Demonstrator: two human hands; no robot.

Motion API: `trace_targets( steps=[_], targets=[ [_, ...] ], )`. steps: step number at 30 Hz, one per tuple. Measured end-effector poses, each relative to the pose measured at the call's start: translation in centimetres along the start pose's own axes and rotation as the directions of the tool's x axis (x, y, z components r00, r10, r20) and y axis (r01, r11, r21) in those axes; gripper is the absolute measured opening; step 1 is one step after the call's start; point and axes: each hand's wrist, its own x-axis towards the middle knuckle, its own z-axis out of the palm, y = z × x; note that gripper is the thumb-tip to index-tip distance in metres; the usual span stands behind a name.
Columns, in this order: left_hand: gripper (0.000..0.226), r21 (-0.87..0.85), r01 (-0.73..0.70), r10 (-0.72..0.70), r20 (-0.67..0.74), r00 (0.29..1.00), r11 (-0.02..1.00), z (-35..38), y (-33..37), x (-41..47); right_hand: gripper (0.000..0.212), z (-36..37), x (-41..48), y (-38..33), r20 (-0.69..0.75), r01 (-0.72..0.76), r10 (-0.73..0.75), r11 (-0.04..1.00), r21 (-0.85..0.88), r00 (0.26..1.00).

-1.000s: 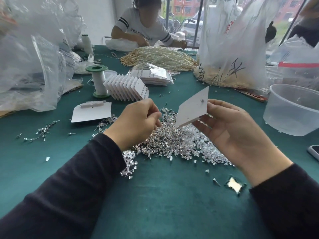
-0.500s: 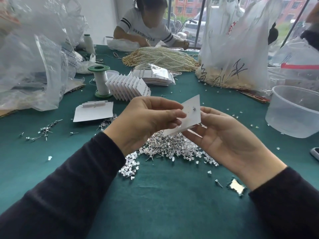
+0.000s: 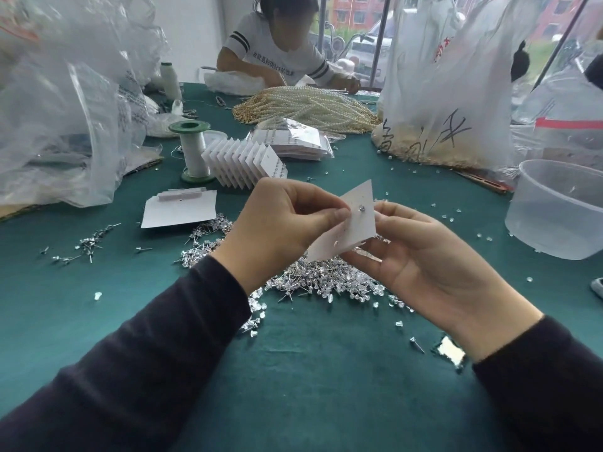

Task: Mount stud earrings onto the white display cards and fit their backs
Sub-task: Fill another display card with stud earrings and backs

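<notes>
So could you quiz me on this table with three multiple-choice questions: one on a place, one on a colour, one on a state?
1. Where does the clear tub stand? A) right side of the table; B) left side; C) on a chair.
2. What colour are the ends of the thread spool? A) red; B) green; C) yellow.
3. The white card is: A) flat on the table; B) in a bag; C) held by the left hand and right hand.
Answers: 1 A, it sits near the right edge. 2 B, its top rim is green. 3 C, both hands pinch it above the stud pile.
</notes>
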Motion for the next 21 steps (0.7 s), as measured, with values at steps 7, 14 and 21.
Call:
trace_targets(
  steps=[7, 14, 21],
  targets=[
    [0.026, 0.332, -0.234, 0.245, 0.011, 0.97, 0.914, 0.7, 0.6, -0.7, 0.036, 0.4, -0.2, -0.1, 0.028, -0.068, 0.064, 0.979, 0.193, 0.998],
    [0.034, 0.359, -0.332, 0.347, 0.024, 0.938, 0.872, 1.5, 0.2, -0.9, 0.016, 0.7, -0.3, 0.1, 0.014, -0.025, 0.022, 0.969, 0.248, 1.0],
    [0.026, 0.308, -0.338, 0.381, -0.091, 0.92, 0.889, 1.6, 0.3, -0.8, 0.034, 0.5, 0.0, 0.4, 0.028, 0.021, -0.026, 0.987, 0.162, 0.999]
  ],
)
